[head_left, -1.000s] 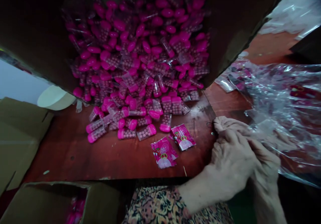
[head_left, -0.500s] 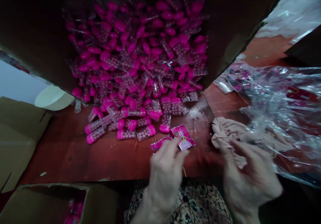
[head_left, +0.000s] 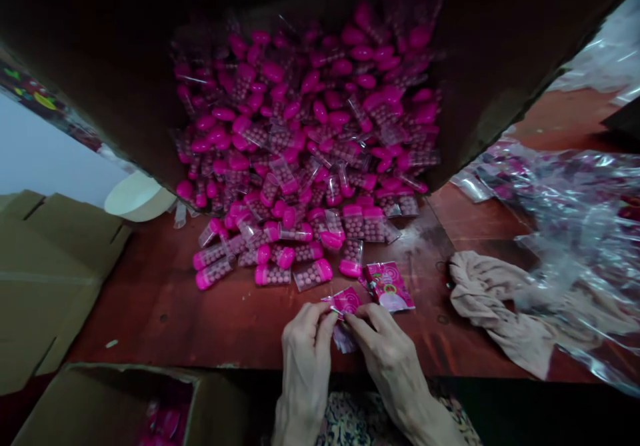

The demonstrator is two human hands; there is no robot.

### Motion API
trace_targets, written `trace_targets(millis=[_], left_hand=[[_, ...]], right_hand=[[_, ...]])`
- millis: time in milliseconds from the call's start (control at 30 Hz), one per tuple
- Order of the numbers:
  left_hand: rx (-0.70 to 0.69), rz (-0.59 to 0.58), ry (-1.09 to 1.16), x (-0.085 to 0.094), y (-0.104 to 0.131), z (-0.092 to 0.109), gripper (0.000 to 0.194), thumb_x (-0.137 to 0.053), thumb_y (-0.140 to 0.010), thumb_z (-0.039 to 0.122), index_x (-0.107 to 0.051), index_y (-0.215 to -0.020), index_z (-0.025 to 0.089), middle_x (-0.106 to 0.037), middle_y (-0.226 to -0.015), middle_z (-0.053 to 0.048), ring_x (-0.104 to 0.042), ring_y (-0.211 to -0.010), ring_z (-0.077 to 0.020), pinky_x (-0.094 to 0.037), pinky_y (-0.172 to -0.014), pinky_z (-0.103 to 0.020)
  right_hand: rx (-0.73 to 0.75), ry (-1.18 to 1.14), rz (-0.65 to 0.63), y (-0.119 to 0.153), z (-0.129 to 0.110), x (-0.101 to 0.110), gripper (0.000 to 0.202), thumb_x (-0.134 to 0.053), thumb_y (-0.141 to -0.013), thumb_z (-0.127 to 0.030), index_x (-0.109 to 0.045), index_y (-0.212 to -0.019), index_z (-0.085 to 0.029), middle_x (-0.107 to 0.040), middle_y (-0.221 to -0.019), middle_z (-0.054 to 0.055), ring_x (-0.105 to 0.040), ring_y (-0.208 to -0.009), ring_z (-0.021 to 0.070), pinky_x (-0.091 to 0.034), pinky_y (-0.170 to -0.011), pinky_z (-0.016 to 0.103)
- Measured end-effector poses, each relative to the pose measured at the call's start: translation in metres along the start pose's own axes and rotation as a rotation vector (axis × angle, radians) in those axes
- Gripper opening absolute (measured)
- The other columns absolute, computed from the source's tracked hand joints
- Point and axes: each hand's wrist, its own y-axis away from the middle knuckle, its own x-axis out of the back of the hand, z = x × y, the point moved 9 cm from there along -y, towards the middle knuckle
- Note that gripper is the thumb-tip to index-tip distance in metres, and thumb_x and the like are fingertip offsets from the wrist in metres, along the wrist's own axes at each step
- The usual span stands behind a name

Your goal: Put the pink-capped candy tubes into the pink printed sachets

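Note:
My left hand (head_left: 306,349) and my right hand (head_left: 391,353) come together at the table's front edge. Thumbs and fingers of both are closed on a small pink printed packet (head_left: 346,299) with a swirl pattern. Below the fingertips shows a bit of shiny, clear film (head_left: 345,338), partly hidden. Just beyond my right hand lies a pink printed stack (head_left: 391,287), seemingly of the same kind. Behind it are clear tubes of pink beads with bright pink caps; the closest tube (head_left: 352,258) stands cap down toward me.
A large dark carton (head_left: 480,93) lies open toward me, spilling many such tubes (head_left: 300,119). On the right are a crumpled beige cloth (head_left: 500,299) and clear plastic bags (head_left: 575,226). A pale bowl (head_left: 139,198) and cardboard boxes (head_left: 50,266) stand left; an open box (head_left: 100,399) sits below.
My right hand has moved left from the beige cloth to the pink packet, joining my left hand there. The view has shifted, so everything sits further right and slightly lower.

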Motion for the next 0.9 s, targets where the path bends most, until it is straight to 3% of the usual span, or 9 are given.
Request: trace_targets(millis=[167,300,433,533,700,800,900], left_hand=[[0.066,0.029,0.207,0.001,-0.001,0.003,0.023,-0.056,-0.081,0.036,-0.069,-0.082,0.017,-0.067,-0.073,-0.004,-0.059,-0.065,-0.0157,-0.045,-0.06,-0.024],[0.158,-0.121,0.422,-0.013,-0.006,0.006,0.024,-0.065,-0.073,0.038,-0.069,-0.076,0.015,-0.068,-0.069,-0.004,-0.06,-0.064,-0.0155,-0.046,-0.06,-0.023],[0.202,-0.103,0.59,-0.015,-0.008,0.006,0.027,-0.069,-0.072,0.029,-0.069,-0.095,0.017,-0.072,-0.084,-0.004,-0.062,-0.076,-0.0153,-0.047,-0.072,-0.023],[0.212,-0.139,0.798,-0.022,-0.007,0.01,0.014,-0.068,-0.072,0.023,-0.072,-0.084,0.016,-0.071,-0.079,-0.003,-0.061,-0.072,-0.0127,-0.047,-0.07,-0.022],[0.315,-0.032,1.081,-0.025,-0.005,0.008,0.007,-0.073,-0.065,0.018,-0.072,-0.071,0.016,-0.07,-0.068,-0.001,-0.059,-0.061,-0.01,-0.047,-0.063,-0.021],[0.34,0.041,1.115,-0.022,-0.004,0.003,0.009,-0.077,-0.059,0.016,-0.072,-0.066,0.016,-0.069,-0.062,0.0,-0.058,-0.057,-0.0079,-0.047,-0.061,-0.018],[0.36,0.094,1.117,-0.019,-0.004,-0.003,0.01,-0.079,-0.056,0.016,-0.071,-0.063,0.016,-0.068,-0.058,0.001,-0.056,-0.053,-0.0062,-0.047,-0.058,-0.016]], right_hand=[[0.056,-0.056,0.213,0.001,-0.009,0.028,0.025,-0.046,-0.089,-0.01,-0.064,-0.105,-0.017,-0.061,-0.087,0.009,-0.062,-0.08,0.0159,-0.054,-0.064,0.024],[0.084,-0.111,0.236,-0.002,-0.015,0.038,0.029,-0.053,-0.084,-0.005,-0.066,-0.106,-0.02,-0.063,-0.088,0.009,-0.062,-0.08,0.0164,-0.055,-0.062,0.025],[0.097,-0.197,0.293,-0.004,-0.02,0.046,0.037,-0.057,-0.08,0.0,-0.065,-0.109,-0.022,-0.063,-0.087,0.008,-0.062,-0.078,0.016,-0.055,-0.062,0.026],[0.081,-0.241,0.305,-0.006,-0.021,0.049,0.043,-0.056,-0.079,0.002,-0.063,-0.112,-0.025,-0.062,-0.089,0.007,-0.062,-0.08,0.0155,-0.054,-0.064,0.025],[-0.234,-0.354,0.347,-0.01,0.004,0.051,0.036,-0.066,-0.077,-0.017,-0.062,-0.112,-0.023,-0.061,-0.095,0.006,-0.062,-0.084,0.0187,-0.054,-0.072,0.03],[-0.365,-0.583,0.204,-0.015,0.013,0.034,0.006,-0.065,-0.077,-0.022,-0.068,-0.082,-0.02,-0.064,-0.075,0.002,-0.061,-0.067,0.0153,-0.052,-0.059,0.024],[-0.483,-0.7,0.121,-0.014,0.019,0.022,0.015,-0.064,-0.078,-0.024,-0.065,-0.064,-0.019,-0.06,-0.056,-0.002,-0.054,-0.052,0.0113,-0.045,-0.048,0.02]])
